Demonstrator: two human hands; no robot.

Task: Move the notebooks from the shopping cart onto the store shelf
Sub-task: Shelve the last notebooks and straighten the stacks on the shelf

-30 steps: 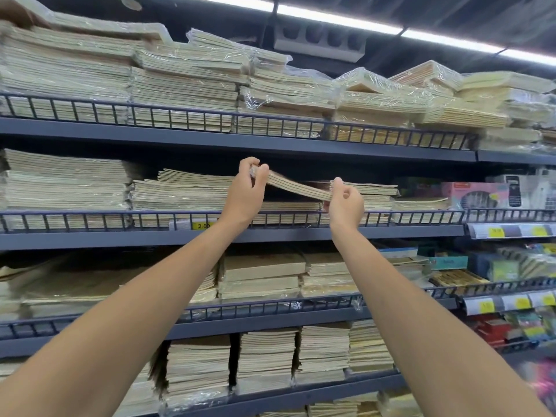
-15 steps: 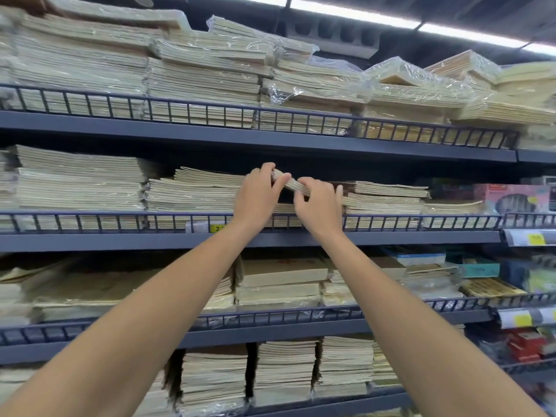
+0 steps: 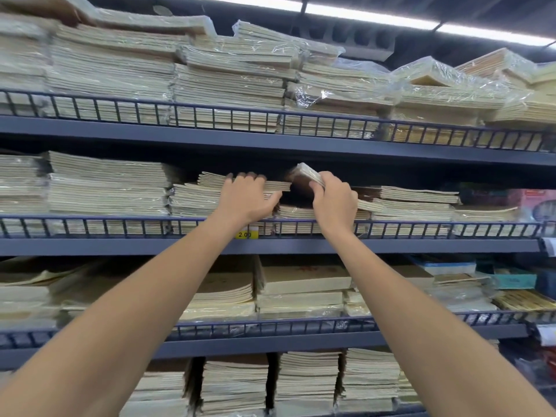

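The thin bundle of cream-paged, brown-covered notebooks point(image 3: 306, 175) is up at the second dark grey-blue metal shelf point(image 3: 391, 245) down in our view, held tilted with its far corner raised above a gap between two piles. Our right hand point(image 3: 334, 203) grips it from below, fingers curled round its near edge; we cannot see the thumb. Straight under the bundle lies a low pile of the same cream notebooks point(image 3: 296, 212), its top well below the piles on either side. Our left hand point(image 3: 245, 196) rests on the taller plastic-wrapped pile of notebooks point(image 3: 198, 195) just left of the gap. Its fingers lie straight and slightly spread over the top few books, and the thumb sticks out to the right against their edge, pinching nothing. Right of the gap we see a stepped pile of loose cream notebooks point(image 3: 416, 200). A black wire rail point(image 3: 120, 218) runs along the shelf front, and a small yellow price label point(image 3: 247, 235) sits just right of our left forearm. The shelf above carries shrink-wrapped packs of notebooks point(image 3: 228, 76)
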